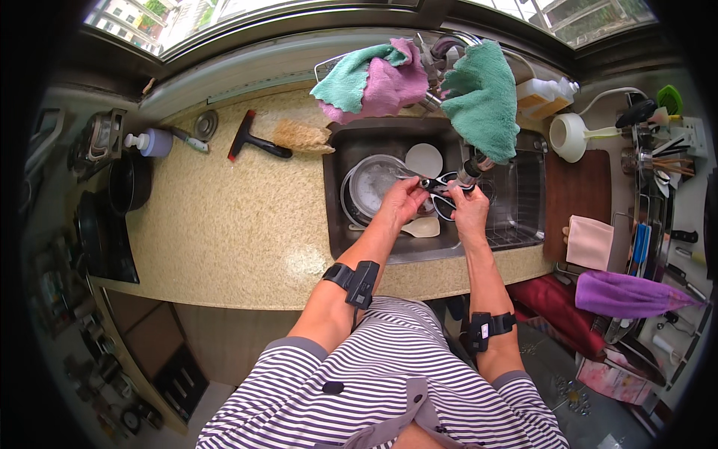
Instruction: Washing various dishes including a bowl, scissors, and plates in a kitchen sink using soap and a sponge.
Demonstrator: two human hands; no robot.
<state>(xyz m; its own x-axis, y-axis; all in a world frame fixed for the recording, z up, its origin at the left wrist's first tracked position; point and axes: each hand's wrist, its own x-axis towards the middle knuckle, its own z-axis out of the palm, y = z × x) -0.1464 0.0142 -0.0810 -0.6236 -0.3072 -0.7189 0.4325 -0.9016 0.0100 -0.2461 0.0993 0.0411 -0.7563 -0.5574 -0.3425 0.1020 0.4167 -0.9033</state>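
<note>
Over the steel sink (330,185), both my hands are on a pair of kitchen scissors (440,205) with black and white handles. My left hand (405,199) holds them at the blade and pivot end. On the handle side, my right hand (470,210) grips them just below the faucet spout (470,170); the spout hides part of the handles. Beneath, in the sink, a round metal bowl (373,179) sits at the left. A small white dish (424,160) lies behind the scissors, and a cream rice paddle (423,227) lies in front.
Green and pink cloths (392,84) and a green cloth (482,95) hang around the faucet. A squeegee (247,137) and a tan scrubber (303,136) lie on the left counter (224,224). Right of the sink are a wire rack (516,213) and a brown board (578,185).
</note>
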